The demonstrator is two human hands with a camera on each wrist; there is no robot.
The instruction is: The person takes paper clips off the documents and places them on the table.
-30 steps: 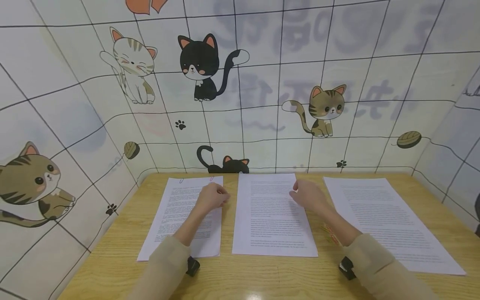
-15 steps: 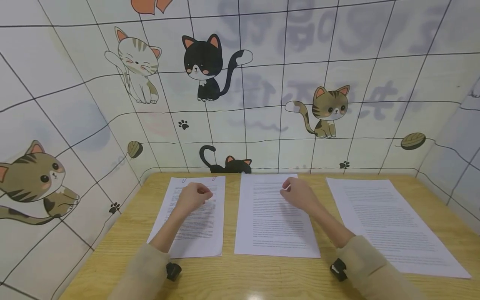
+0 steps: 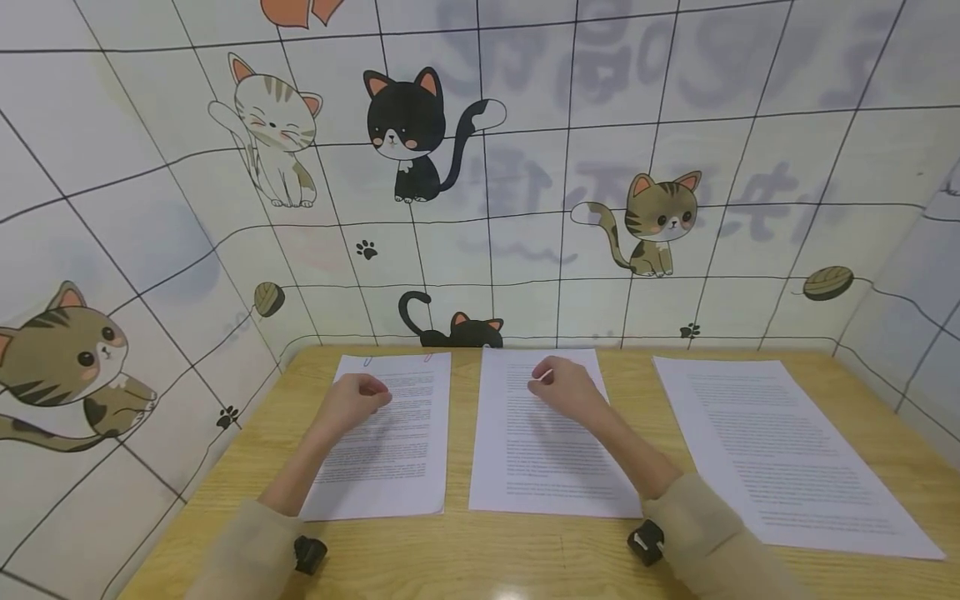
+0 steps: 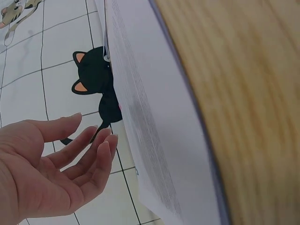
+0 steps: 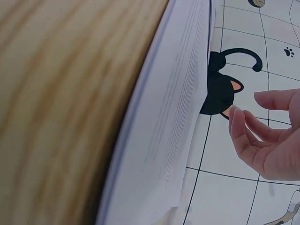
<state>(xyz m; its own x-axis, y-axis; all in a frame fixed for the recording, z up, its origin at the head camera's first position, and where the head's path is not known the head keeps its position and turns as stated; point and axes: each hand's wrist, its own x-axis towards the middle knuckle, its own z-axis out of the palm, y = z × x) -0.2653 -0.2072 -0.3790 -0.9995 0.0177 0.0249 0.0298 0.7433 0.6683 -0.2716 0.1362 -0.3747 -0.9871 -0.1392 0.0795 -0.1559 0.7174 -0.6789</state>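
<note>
My left hand [image 3: 351, 404] hovers above the left stack of printed paper [image 3: 408, 454], its fingers loosely bent and holding nothing. In the left wrist view the thumb of that hand [image 4: 61, 164] stands apart from the fingers. Two paper clips sit on this stack's far edge, one pale [image 3: 367, 362] and one reddish [image 3: 428, 357]. Over the middle stack of printed paper [image 3: 540, 475] is my right hand [image 3: 567, 389], also with nothing in it. The right wrist view has this hand [image 5: 274, 136] with a gap between thumb and fingertips.
A third stack of printed paper [image 3: 795, 467] lies slanted on the right side of the wooden table [image 3: 480, 554]. Behind the table hangs a white gridded wall covering [image 3: 517, 258] printed with cartoon cats. It also lines both sides.
Both hands have moved left: the left from its stack's right edge to over its left part, the right further in over the middle stack. The papers lie as before.
</note>
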